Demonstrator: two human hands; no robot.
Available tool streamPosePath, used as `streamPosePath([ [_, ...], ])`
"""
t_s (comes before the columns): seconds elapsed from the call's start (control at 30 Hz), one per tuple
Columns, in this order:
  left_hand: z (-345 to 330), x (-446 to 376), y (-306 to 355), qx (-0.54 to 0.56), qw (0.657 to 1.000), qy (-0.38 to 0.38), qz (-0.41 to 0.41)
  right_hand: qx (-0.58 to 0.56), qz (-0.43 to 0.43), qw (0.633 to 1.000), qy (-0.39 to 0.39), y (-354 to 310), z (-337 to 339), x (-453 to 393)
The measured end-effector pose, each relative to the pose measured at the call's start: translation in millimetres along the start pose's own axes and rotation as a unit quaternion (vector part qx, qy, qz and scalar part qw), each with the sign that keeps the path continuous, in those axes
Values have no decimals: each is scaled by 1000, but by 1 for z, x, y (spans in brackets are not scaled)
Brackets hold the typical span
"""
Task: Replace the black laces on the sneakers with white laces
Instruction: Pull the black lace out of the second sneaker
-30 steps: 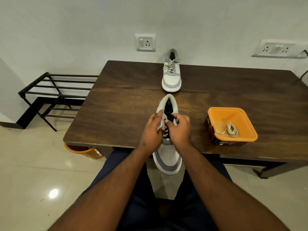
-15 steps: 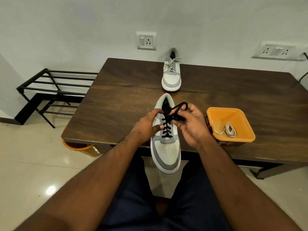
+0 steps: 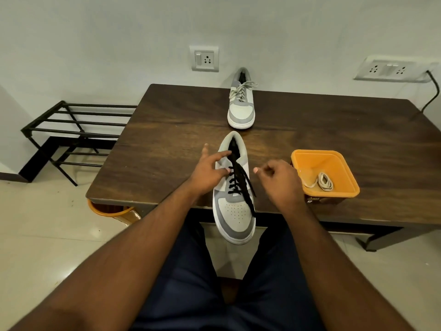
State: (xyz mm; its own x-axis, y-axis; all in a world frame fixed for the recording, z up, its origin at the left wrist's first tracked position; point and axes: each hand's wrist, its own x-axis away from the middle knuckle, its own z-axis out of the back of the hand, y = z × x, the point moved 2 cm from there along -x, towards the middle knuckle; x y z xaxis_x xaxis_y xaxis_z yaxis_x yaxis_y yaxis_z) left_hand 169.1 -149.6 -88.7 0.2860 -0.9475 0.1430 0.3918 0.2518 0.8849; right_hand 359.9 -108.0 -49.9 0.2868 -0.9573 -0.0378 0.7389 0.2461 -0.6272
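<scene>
Because the thin black lace [image 3: 239, 181] is soft and floppy, with its loose ends lying down the toe of the near grey and white sneaker [image 3: 235, 197] at the front edge of the dark wooden table [image 3: 167, 144], it is probably best pinched near an eyelet and pulled out slowly. The sneaker is steadied by the left hand [image 3: 210, 170], fingers spread on its side, while the right hand [image 3: 278, 180] is held loosely curled just beside it, gripping nothing. A coiled white lace [image 3: 322, 182] is kept in the orange plastic tub [image 3: 307, 158], and a far sneaker [image 3: 241, 103] already laced in white is seen by the wall.

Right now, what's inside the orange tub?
A coiled white lace lies on the bottom of the orange tub. Nothing else shows inside; its near wall hides a strip of the bottom.
</scene>
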Motion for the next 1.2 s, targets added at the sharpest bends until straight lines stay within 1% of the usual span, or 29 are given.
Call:
streamPosePath([
  [0.03,-1,0,7,18,1000,-4,5,-21,20,1000,-10,-4,-8,-5],
  [0.1,-3,-2,14,16,1000,-25,0,-64,34,995,-62,-11,-25,-14],
  [0.17,-2,-6,15,-36,998,-32,-32,-76,38,992,-89,-14,-39,-21],
  [0.2,-2,-8,14,-63,996,-18,-56,-80,40,992,-89,-13,-44,-22],
  [0.27,0,-8,12,-81,993,24,-82,-96,28,992,-71,-9,-48,-22],
  [0.37,2,-2,15,-57,990,73,-105,-101,3,993,-56,-6,-48,-20],
  [0.43,1,1,13,-48,989,79,-119,-104,3,993,-60,-6,-47,-19],
  [0.5,-3,7,11,-70,985,88,-127,-132,-8,989,-67,-5,-47,-19],
  [0.6,-7,11,10,-84,983,113,-118,-192,-55,977,-70,-7,-46,-23],
  [0.7,-7,13,11,-81,992,72,-69,-219,-72,971,-63,-9,-45,-25],
  [0.73,-5,14,13,-118,990,57,-56,-218,-71,971,-64,-9,-44,-25],
  [0.77,-2,15,17,-201,977,42,-50,-211,-67,973,-65,-10,-45,-25],
  [0.8,2,17,22,-301,952,42,-47,-200,-59,976,-65,-10,-45,-24],
  [0.83,6,18,30,-389,918,61,-46,-188,-54,979,-63,-9,-45,-25],
  [0.87,10,19,37,-439,894,82,-39,-179,-51,981,-61,-9,-46,-25],
  [0.9,15,20,43,-462,882,94,-19,-175,-52,981,-59,-9,-47,-25],
  [0.97,27,24,48,-477,873,100,34,-175,-59,981,-55,-7,-46,-26],
  [1.03,44,33,40,-445,884,106,96,-184,-64,979,-54,-7,-46,-26],
  [1.1,57,48,25,-383,906,100,148,-185,-62,979,-54,-7,-47,-25],
  [1.13,56,54,17,-336,926,89,147,-185,-61,979,-52,-8,-48,-26],
  [1.17,50,58,8,-265,952,82,126,-193,-65,978,-47,-8,-49,-26],
  [1.2,42,61,1,-166,977,96,95,-211,-76,974,-40,-8,-50,-26],
])
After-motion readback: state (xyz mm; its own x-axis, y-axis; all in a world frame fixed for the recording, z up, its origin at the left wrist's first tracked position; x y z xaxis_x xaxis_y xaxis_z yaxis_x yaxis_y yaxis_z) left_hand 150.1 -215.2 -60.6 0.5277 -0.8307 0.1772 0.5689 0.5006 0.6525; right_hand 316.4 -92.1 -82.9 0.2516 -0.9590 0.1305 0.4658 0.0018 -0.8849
